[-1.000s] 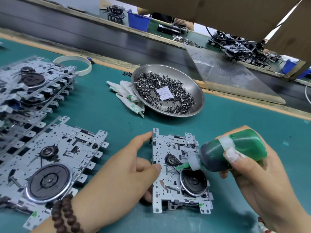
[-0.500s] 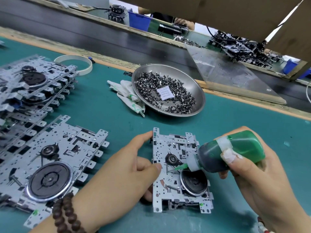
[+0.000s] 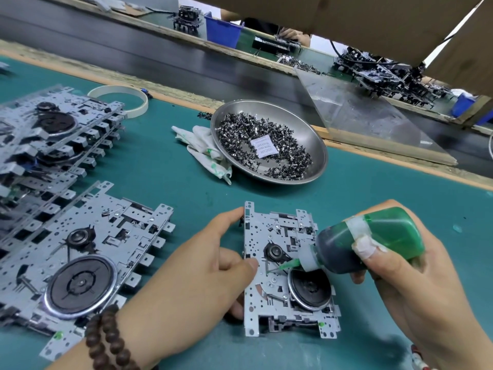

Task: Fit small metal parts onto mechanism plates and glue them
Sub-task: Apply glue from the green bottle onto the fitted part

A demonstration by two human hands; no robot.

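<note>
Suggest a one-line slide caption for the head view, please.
Left hand steadies a mechanism plate while the right hand applies glue from a green bottle.

Counts: 2 hands (image 3: pixel 197 265), 1 green glue bottle (image 3: pixel 373 239), 1 plate being worked (image 3: pixel 256 297), 1 plate alone at left (image 3: pixel 112 236), 1 stack of plates (image 3: pixel 53 134) (number unclear), 1 steel bowl (image 3: pixel 317 145) of loose small parts, uncountable, 1 rag (image 3: pixel 202 148), 1 white ring (image 3: pixel 133 102), 3 blue bins (image 3: pixel 221 33).
</note>
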